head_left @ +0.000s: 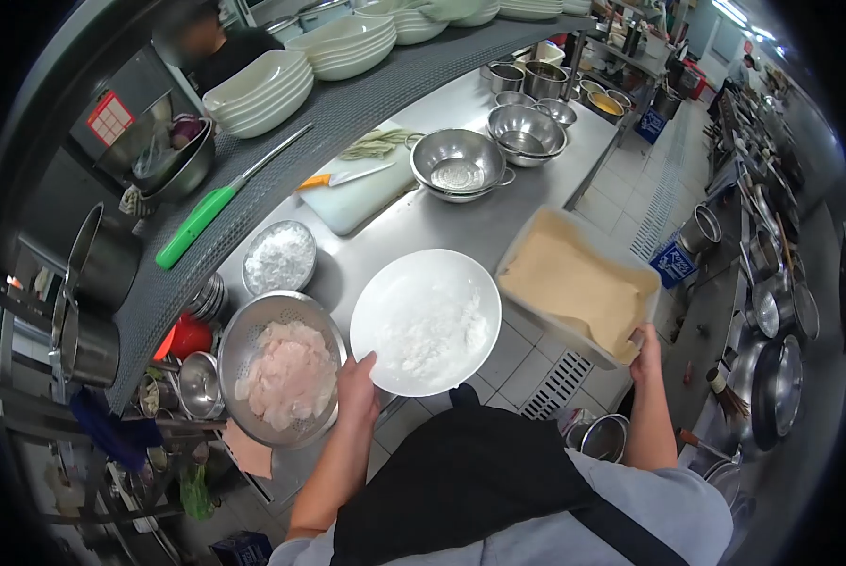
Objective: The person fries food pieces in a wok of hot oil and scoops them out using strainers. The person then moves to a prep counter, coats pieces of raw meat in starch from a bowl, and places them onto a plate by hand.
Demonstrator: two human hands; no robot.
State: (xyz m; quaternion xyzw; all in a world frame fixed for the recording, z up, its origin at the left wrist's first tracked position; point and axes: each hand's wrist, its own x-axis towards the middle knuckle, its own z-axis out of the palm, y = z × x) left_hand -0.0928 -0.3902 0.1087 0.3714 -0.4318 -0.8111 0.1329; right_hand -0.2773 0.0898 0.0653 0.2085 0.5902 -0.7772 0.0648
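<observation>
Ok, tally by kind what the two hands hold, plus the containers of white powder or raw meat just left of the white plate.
Plate, in the left hand: 1
Tub, in the right hand: 1
Metal bowl: 1
Colander: 1
Total: 4

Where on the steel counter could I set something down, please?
Bare steel counter shows between the cutting board, the steel bowls and the white dish, plus a strip right of those bowls. A slimmer gap separates board and powder bowl. It is crowded where powder bowl and colander sit close, with the left hand holding the dish beside them.
</observation>
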